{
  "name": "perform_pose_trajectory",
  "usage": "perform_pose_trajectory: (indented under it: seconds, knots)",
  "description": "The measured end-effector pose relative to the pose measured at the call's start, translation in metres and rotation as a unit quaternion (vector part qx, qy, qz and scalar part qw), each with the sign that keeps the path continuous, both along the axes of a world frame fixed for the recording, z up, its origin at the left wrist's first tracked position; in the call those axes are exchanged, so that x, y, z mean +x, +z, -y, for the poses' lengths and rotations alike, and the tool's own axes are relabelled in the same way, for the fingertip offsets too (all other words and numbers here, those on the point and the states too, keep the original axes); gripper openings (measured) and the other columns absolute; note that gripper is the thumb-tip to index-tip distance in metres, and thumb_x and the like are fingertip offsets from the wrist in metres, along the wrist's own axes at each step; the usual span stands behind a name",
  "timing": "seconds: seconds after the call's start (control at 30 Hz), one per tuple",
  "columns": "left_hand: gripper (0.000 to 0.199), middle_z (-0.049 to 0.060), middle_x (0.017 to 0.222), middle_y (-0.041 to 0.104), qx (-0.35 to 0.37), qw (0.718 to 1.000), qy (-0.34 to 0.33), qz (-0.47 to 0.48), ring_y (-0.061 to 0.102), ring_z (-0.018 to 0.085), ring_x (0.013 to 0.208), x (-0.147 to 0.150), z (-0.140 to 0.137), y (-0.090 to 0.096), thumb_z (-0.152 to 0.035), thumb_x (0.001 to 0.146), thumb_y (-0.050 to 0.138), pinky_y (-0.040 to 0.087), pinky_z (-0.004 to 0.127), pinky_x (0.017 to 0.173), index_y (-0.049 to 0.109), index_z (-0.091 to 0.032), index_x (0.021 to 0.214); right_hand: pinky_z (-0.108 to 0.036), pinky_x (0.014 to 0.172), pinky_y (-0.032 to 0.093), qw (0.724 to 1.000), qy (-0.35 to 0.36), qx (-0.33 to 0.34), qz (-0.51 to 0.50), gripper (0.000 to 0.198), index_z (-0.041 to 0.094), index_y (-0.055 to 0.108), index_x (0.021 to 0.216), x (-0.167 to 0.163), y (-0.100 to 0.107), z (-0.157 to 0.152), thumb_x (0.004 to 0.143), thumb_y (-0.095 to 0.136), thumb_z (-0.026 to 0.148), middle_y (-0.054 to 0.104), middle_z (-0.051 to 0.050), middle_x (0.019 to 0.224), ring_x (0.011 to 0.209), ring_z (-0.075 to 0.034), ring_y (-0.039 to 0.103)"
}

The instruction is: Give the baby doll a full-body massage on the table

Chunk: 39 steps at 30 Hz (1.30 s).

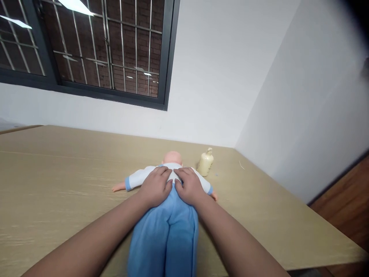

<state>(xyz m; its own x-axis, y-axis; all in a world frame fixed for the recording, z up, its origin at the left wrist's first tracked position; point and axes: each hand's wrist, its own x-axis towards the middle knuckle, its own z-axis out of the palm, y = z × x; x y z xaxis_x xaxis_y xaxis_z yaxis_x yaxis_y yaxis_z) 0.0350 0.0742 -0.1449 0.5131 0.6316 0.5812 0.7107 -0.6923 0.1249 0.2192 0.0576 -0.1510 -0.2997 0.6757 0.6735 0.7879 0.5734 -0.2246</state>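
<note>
A doll (170, 219) dressed in blue and white lies on the bench (66, 196), from the centre of the frame to its bottom edge. The left hand (157, 186) and right hand (189, 185) rest on its body near mid-frame, both loosely spread. A cream bottle (205, 164) stands just right of centre, near the doll's shoulder

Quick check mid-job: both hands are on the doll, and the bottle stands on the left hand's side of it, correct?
Wrong side: the head view shows the bottle standing on the right hand side of the doll. That hand and the left hand are on the doll.
</note>
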Motion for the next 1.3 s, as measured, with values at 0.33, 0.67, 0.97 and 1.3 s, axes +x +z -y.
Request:
perform_pose_trajectory:
  seconds: [0.33, 0.67, 0.97, 1.3]
  knots:
    - [0.030, 0.011, 0.104, 0.066, -0.051, 0.998, -0.020, 0.005, 0.059, 0.029, 0.103, 0.000, -0.002, 0.007, -0.028, 0.092, 0.048, 0.046, 0.044, 0.095, 0.068, -0.017, 0.111, -0.038, 0.096, 0.044, 0.997, 0.019, -0.063, 0.031, 0.025, 0.021, 0.069, 0.109, 0.004, 0.009, -0.005, 0.090, 0.055, 0.029, 0.070, -0.005, 0.101, 0.099, -0.022, 0.060]
    - [0.033, 0.013, 0.114, 0.064, -0.064, 0.998, -0.017, 0.008, 0.059, 0.030, 0.108, -0.002, -0.006, 0.004, -0.032, 0.091, 0.051, 0.045, 0.044, 0.099, 0.065, -0.017, 0.116, -0.041, 0.102, 0.041, 0.997, 0.018, -0.065, 0.032, 0.034, 0.019, 0.064, 0.119, 0.004, 0.003, -0.008, 0.087, 0.059, 0.030, 0.067, -0.008, 0.113, 0.109, -0.025, 0.057]
    - [0.043, 0.015, 0.129, 0.060, -0.068, 0.997, -0.024, 0.010, 0.053, 0.031, 0.122, -0.003, -0.010, 0.002, -0.036, 0.092, 0.050, 0.039, 0.048, 0.106, 0.059, -0.016, 0.129, -0.042, 0.105, 0.038, 0.997, 0.000, -0.073, 0.039, 0.045, 0.019, 0.058, 0.130, 0.005, 0.002, -0.009, 0.088, 0.058, 0.032, 0.060, -0.010, 0.124, 0.116, -0.026, 0.052]
    - [0.045, 0.010, 0.124, 0.063, -0.119, 0.992, -0.034, 0.025, 0.057, 0.031, 0.115, -0.007, -0.020, 0.006, -0.042, 0.090, 0.054, 0.042, 0.047, 0.100, 0.060, -0.023, 0.131, -0.041, 0.097, 0.043, 0.987, -0.006, -0.153, 0.048, 0.038, 0.025, 0.061, 0.126, 0.006, 0.016, -0.013, 0.090, 0.056, 0.036, 0.064, -0.007, 0.120, 0.110, -0.026, 0.056]
